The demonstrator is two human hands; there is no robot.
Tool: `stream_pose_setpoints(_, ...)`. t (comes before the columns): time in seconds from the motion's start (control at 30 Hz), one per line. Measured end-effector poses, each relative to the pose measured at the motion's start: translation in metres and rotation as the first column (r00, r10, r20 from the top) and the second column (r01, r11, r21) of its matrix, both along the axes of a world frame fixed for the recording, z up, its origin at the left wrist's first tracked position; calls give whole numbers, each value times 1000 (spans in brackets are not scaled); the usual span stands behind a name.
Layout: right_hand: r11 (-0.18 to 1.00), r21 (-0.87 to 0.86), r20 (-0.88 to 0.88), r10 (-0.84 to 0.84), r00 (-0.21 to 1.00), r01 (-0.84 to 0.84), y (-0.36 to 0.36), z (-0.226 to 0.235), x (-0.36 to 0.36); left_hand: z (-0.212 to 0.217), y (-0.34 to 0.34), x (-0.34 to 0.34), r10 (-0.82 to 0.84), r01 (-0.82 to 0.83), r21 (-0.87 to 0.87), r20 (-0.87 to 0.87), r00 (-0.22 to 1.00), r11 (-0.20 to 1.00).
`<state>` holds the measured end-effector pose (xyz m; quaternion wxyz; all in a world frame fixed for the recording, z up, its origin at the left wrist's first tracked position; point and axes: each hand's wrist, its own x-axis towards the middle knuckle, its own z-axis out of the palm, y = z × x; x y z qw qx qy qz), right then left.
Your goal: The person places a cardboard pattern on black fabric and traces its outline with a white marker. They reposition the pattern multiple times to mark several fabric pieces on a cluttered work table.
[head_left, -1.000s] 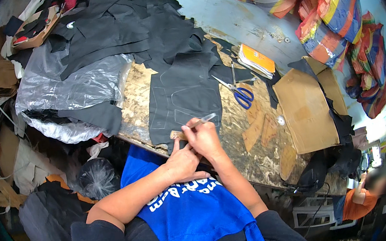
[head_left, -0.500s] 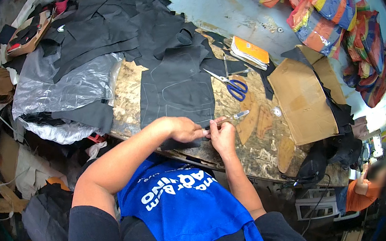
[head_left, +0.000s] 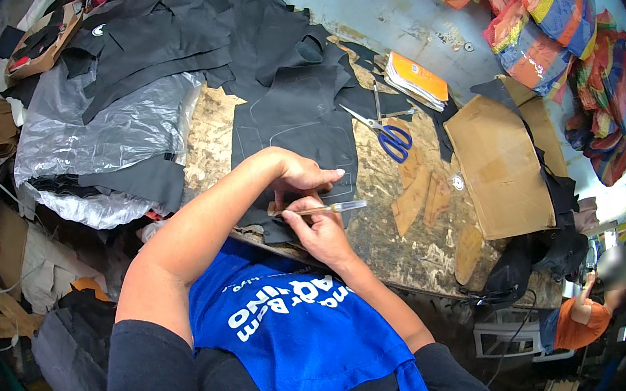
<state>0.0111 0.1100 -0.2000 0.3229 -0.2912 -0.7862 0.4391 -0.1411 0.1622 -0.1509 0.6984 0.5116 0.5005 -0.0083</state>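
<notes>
On the table in front of me lies a black sheet of material (head_left: 273, 122) with pale outlines drawn on it. My left hand (head_left: 301, 177) bends over its near part, thumb stretched to the right and fingertips pressed down on a small tan pattern piece (head_left: 273, 208), mostly hidden beneath. Close beside it, my right hand (head_left: 322, 235) pinches a clear-barrelled pen (head_left: 346, 206), whose clear end points right. The pen's other end reaches toward the tan piece; whether it touches is hard to see.
Blue-handled scissors (head_left: 394, 142) and an orange-covered notebook (head_left: 417, 79) lie to the right, with tan patterns (head_left: 413, 203) and folded cardboard (head_left: 497, 169) nearby. Black material (head_left: 161, 38) and clear plastic (head_left: 135, 116) pile up at left. A person in orange (head_left: 583, 325) sits far right.
Both hands have moved left along the near part of the black sheet. My left hand has turned, its thumb now stretched out. The pen has moved left with my right hand.
</notes>
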Motion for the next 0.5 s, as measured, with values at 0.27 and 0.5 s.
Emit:
stream_pose_setpoints(0.27,977,206,44,-57,997,47,-5,-3,-12,-1,1,-2,-33,34,-18,16,999,999)
stream_pose_setpoints(0.5,905,279,320,-402,858,320,23,17,58,1,-8,3,-125,147,133,-157,980,980)
